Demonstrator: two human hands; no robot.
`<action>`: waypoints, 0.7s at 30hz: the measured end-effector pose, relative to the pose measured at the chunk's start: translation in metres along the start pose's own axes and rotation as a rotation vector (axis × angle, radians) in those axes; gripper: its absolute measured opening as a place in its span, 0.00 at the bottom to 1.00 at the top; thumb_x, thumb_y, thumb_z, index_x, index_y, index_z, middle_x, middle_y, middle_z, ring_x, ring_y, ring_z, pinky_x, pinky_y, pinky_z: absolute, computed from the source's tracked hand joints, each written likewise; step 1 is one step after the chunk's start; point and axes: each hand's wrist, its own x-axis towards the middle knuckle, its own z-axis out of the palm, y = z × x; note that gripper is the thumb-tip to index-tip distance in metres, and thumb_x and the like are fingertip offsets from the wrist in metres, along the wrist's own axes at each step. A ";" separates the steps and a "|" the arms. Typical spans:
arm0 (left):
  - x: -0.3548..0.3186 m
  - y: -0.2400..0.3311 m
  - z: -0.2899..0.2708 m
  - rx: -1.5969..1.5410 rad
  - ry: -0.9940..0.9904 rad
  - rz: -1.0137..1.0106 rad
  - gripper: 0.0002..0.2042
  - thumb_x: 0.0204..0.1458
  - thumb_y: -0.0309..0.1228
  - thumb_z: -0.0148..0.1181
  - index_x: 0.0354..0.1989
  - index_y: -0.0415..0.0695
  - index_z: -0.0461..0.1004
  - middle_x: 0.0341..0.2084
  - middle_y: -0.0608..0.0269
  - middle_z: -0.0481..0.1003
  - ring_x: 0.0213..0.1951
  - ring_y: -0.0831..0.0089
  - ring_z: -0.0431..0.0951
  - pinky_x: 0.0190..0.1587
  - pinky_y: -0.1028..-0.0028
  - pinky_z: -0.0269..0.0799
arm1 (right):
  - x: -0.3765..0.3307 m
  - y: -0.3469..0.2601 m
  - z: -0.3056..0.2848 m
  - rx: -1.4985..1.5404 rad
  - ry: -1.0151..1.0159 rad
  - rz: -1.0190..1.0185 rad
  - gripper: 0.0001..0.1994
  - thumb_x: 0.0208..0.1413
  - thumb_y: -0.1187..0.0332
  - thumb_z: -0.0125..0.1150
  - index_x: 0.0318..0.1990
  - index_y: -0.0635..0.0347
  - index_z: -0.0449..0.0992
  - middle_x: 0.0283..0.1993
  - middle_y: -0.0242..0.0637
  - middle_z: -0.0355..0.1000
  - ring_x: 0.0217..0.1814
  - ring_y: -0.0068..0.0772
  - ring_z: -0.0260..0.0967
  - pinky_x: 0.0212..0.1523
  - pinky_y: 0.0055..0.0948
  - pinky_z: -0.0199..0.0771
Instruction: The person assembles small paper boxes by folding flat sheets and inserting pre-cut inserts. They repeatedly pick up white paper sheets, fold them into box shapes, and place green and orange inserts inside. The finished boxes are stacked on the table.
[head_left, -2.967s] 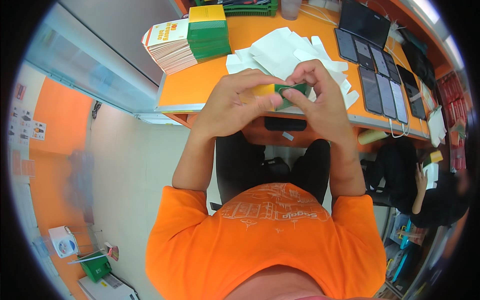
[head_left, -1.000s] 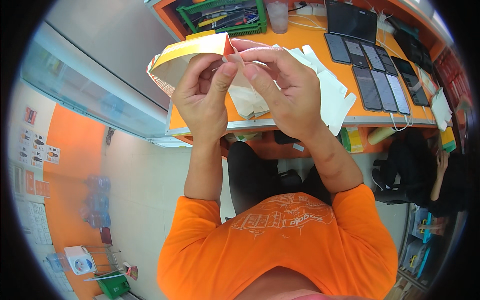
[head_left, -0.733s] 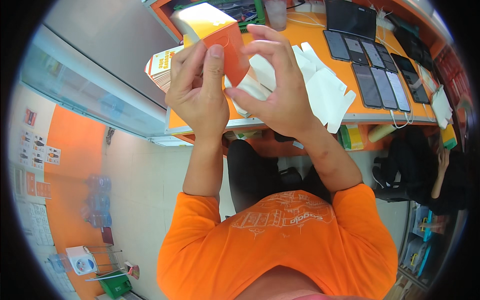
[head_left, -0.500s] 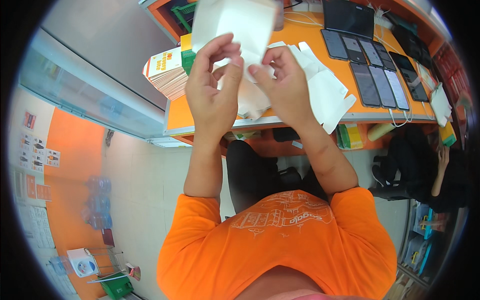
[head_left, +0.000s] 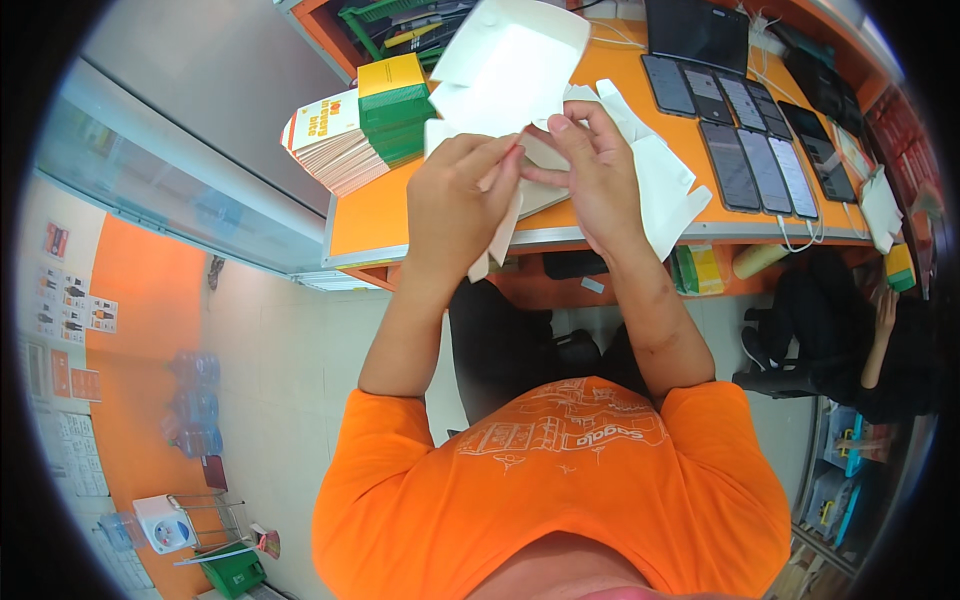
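Since half a second ago you've lifted the white carton blank (head_left: 505, 65) higher above the bench (head_left: 385, 205), its length running up and away from your left hand (head_left: 455, 205) and right hand (head_left: 590, 180), both pinching its lower flaps.

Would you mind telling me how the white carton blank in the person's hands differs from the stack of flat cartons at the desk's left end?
The white carton blank is a single piece, lifted above the desk in the left hand and right hand; the stack of flat cartons is many pieces lying on the orange desk. The blank shows plain white and is partly opened into shape; the stack shows green, yellow and printed faces and lies flat. Both look like thin folding card.
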 end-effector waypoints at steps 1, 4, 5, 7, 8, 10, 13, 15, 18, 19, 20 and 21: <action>0.001 -0.003 -0.003 -0.109 -0.030 -0.095 0.08 0.52 0.30 0.71 0.37 0.39 0.84 0.29 0.59 0.81 0.31 0.67 0.81 0.36 0.72 0.75 | 0.000 -0.002 -0.003 -0.049 0.019 -0.007 0.11 0.67 0.66 0.58 0.51 0.62 0.73 0.53 0.38 0.72 0.58 0.29 0.72 0.55 0.31 0.79; 0.001 -0.005 -0.016 -0.349 -0.157 -0.373 0.10 0.59 0.31 0.67 0.41 0.36 0.84 0.30 0.59 0.82 0.31 0.75 0.79 0.38 0.76 0.73 | 0.000 0.008 -0.009 -0.465 -0.014 -0.453 0.09 0.65 0.66 0.62 0.46 0.61 0.78 0.62 0.43 0.70 0.64 0.38 0.69 0.58 0.37 0.76; 0.001 -0.004 -0.017 -0.421 -0.173 -0.415 0.10 0.59 0.31 0.67 0.42 0.36 0.84 0.30 0.60 0.83 0.32 0.77 0.79 0.38 0.76 0.73 | -0.001 0.009 -0.010 -0.513 -0.021 -0.482 0.08 0.64 0.66 0.62 0.44 0.61 0.79 0.63 0.44 0.68 0.66 0.41 0.68 0.59 0.39 0.75; -0.004 -0.006 -0.018 -0.525 -0.190 -0.425 0.12 0.61 0.31 0.65 0.47 0.35 0.83 0.33 0.61 0.83 0.34 0.79 0.78 0.39 0.76 0.74 | -0.004 0.009 -0.008 -0.609 -0.044 -0.531 0.07 0.61 0.66 0.64 0.41 0.60 0.80 0.67 0.46 0.66 0.68 0.47 0.66 0.61 0.42 0.72; -0.005 -0.005 -0.018 -0.546 -0.187 -0.449 0.13 0.62 0.31 0.65 0.48 0.34 0.82 0.33 0.61 0.83 0.34 0.79 0.78 0.39 0.77 0.74 | -0.006 0.009 -0.007 -0.613 -0.049 -0.534 0.07 0.61 0.66 0.64 0.40 0.61 0.81 0.67 0.46 0.66 0.68 0.48 0.66 0.61 0.43 0.72; -0.006 -0.004 -0.018 -0.588 -0.181 -0.490 0.14 0.62 0.31 0.64 0.49 0.33 0.82 0.33 0.60 0.83 0.35 0.79 0.79 0.40 0.77 0.75 | -0.007 0.009 -0.005 -0.622 -0.055 -0.548 0.07 0.60 0.67 0.64 0.39 0.61 0.81 0.67 0.46 0.66 0.67 0.50 0.67 0.61 0.43 0.70; -0.008 0.000 -0.015 -0.689 -0.166 -0.569 0.15 0.62 0.30 0.64 0.50 0.30 0.80 0.34 0.58 0.83 0.35 0.78 0.80 0.41 0.78 0.76 | -0.007 0.010 -0.004 -0.652 -0.056 -0.597 0.07 0.60 0.68 0.64 0.40 0.62 0.81 0.66 0.46 0.69 0.65 0.49 0.70 0.60 0.42 0.72; -0.010 0.001 -0.011 -0.738 -0.143 -0.572 0.15 0.62 0.29 0.64 0.51 0.30 0.80 0.35 0.57 0.83 0.36 0.76 0.82 0.42 0.78 0.78 | -0.009 0.014 0.000 -0.633 -0.030 -0.621 0.06 0.60 0.71 0.63 0.41 0.62 0.80 0.64 0.47 0.70 0.61 0.48 0.73 0.58 0.40 0.75; -0.011 0.001 -0.006 -0.811 -0.103 -0.568 0.15 0.62 0.28 0.65 0.52 0.29 0.79 0.36 0.55 0.83 0.37 0.74 0.83 0.43 0.77 0.79 | -0.011 0.014 0.004 -0.592 0.013 -0.639 0.05 0.58 0.75 0.64 0.41 0.63 0.79 0.61 0.49 0.73 0.55 0.47 0.77 0.53 0.37 0.80; -0.011 0.000 -0.005 -0.835 -0.088 -0.567 0.15 0.61 0.28 0.65 0.52 0.29 0.79 0.37 0.54 0.83 0.37 0.73 0.83 0.43 0.77 0.80 | -0.012 0.013 0.004 -0.576 0.026 -0.641 0.05 0.57 0.76 0.64 0.41 0.63 0.79 0.60 0.49 0.73 0.54 0.47 0.79 0.52 0.35 0.81; -0.011 0.001 -0.005 -0.839 -0.092 -0.570 0.15 0.61 0.28 0.65 0.52 0.30 0.79 0.37 0.54 0.83 0.37 0.73 0.83 0.44 0.77 0.80 | -0.011 0.013 0.005 -0.566 0.034 -0.638 0.05 0.57 0.76 0.64 0.41 0.63 0.79 0.60 0.49 0.74 0.53 0.46 0.79 0.51 0.35 0.82; -0.011 0.002 -0.005 -0.843 -0.097 -0.573 0.15 0.61 0.28 0.65 0.52 0.30 0.79 0.38 0.54 0.83 0.38 0.73 0.83 0.44 0.77 0.80 | -0.011 0.012 0.006 -0.556 0.043 -0.635 0.06 0.56 0.77 0.64 0.41 0.63 0.79 0.59 0.49 0.74 0.53 0.45 0.79 0.50 0.34 0.83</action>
